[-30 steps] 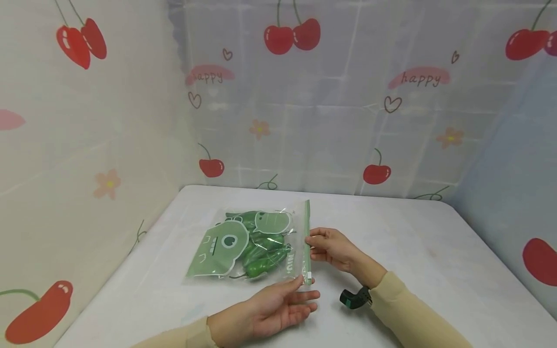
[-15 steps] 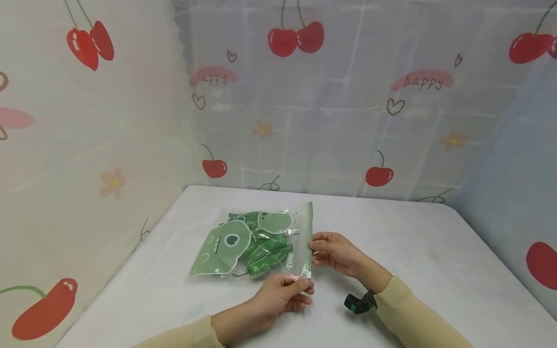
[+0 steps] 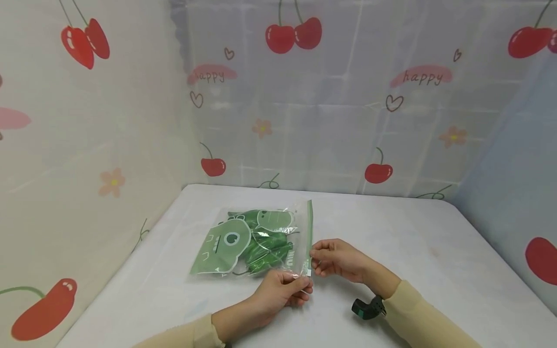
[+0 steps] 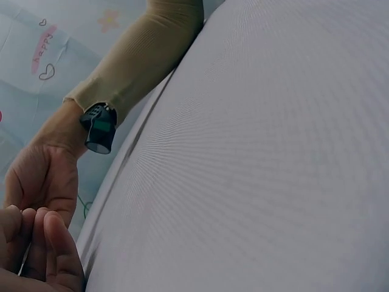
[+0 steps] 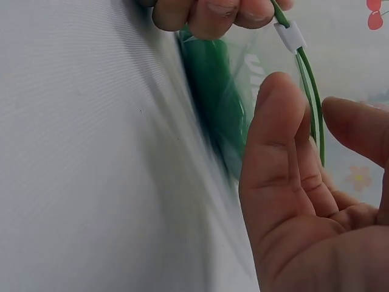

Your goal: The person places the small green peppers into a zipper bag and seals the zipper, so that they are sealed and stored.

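A clear zip bag [image 3: 300, 241] with green cartoon print lies on the table, several green peppers [image 3: 263, 258] inside. Its green zip strip faces right, with a white slider [image 5: 292, 36] near the close end. My left hand [image 3: 278, 295] pinches that near corner beside the slider. Thumb and fingers of my right hand [image 3: 339, 261] hold the strip's edge a little farther along. In the right wrist view, the right hand's thumb [image 5: 358, 128] and fingers lie on either side of the strip, whose two green lips stand slightly apart below the slider.
The white table [image 3: 383, 227] extends around the bag, with a cherry-patterned curtain [image 3: 330, 121] behind and at the sides. A black wrist camera [image 3: 369, 308] hangs under the right sleeve, close over the table.
My left hand's spread fingers have closed on the bag's near corner. The right hand has slid along the strip towards the slider. The bag has barely shifted.
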`<state>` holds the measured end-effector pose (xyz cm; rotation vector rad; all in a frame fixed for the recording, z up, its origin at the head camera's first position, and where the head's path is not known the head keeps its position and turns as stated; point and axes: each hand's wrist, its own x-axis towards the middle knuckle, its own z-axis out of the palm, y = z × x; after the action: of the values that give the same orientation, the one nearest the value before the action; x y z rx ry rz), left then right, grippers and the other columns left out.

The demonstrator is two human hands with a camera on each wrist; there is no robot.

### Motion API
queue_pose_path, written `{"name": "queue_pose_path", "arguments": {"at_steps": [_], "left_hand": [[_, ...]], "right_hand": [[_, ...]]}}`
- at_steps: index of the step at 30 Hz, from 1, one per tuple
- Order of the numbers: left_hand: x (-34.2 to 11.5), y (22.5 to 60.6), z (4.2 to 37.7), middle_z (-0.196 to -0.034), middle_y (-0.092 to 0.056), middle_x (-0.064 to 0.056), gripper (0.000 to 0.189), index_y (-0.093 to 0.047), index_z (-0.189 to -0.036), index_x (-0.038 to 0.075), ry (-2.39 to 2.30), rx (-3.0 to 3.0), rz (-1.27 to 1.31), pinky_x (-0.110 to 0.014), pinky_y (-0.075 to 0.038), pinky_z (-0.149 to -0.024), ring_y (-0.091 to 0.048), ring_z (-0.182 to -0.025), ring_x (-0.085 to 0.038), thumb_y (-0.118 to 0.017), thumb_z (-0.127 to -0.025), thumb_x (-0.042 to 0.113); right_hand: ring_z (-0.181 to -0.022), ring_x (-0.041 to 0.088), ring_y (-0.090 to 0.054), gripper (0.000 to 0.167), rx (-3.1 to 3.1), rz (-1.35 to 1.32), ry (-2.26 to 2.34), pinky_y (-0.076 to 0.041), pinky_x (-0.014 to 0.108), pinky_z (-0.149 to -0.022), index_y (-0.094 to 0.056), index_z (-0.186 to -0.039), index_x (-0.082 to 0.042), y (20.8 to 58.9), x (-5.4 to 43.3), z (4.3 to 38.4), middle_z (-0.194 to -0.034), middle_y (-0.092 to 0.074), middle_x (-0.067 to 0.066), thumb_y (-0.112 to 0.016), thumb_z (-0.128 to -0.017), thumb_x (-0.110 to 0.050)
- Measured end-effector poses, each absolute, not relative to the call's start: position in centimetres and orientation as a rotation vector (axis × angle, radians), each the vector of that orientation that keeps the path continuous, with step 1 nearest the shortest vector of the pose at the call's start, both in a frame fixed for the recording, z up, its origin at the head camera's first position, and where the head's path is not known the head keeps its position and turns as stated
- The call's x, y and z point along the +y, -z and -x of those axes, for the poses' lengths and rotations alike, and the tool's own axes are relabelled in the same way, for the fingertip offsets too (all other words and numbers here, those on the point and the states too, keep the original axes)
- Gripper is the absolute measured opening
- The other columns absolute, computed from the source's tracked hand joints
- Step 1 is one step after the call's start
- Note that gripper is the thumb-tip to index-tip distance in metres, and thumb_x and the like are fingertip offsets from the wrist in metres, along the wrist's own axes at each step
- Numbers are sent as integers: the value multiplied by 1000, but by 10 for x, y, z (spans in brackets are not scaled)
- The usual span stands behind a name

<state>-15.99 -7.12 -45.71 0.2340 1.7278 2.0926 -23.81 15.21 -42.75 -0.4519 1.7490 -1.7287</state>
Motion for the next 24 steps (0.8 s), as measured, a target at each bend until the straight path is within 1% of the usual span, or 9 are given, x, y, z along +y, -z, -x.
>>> {"name": "queue_pose_path", "arguments": {"at_steps": [7, 14, 18, 24], "left_hand": [[-74, 456, 160, -88, -76, -3, 33, -73, -110, -12, -2088, 1722, -224, -20, -57, -67, -70, -74, -6, -70, -99, 18], [-73, 456, 161, -87, -77, -3, 37, -71, -111, -14, -2074, 1727, -221, -20, -57, -67, -69, -75, -6, -71, -99, 21], [-74, 457, 162, -87, -77, -3, 37, -72, -109, -14, -2072, 1734, -211, -21, -57, -67, -69, -74, -7, -71, -99, 22], [-74, 458, 161, -86, -76, -3, 35, -73, -107, -12, -2073, 1726, -208, -21, -57, -67, -69, -73, -7, -71, -99, 22]], "right_hand": [[-71, 8, -66, 14, 1689, 535, 1662, -58, 23, -68, -62, -106, -6, 430, 156, 235, -84, -68, 0, -57, -107, -19], [-71, 5, -66, 13, 1626, 601, 1634, -55, 19, -64, -62, -103, -7, 428, 156, 232, -84, -68, -2, -54, -108, -17], [-70, 5, -65, 14, 1597, 615, 1616, -54, 18, -62, -62, -101, -8, 428, 154, 229, -83, -68, -3, -55, -108, -18], [-65, 3, -62, 17, 1604, 603, 1575, -53, 17, -58, -62, -96, -7, 425, 153, 226, -77, -67, -4, -58, -106, -20]]}}
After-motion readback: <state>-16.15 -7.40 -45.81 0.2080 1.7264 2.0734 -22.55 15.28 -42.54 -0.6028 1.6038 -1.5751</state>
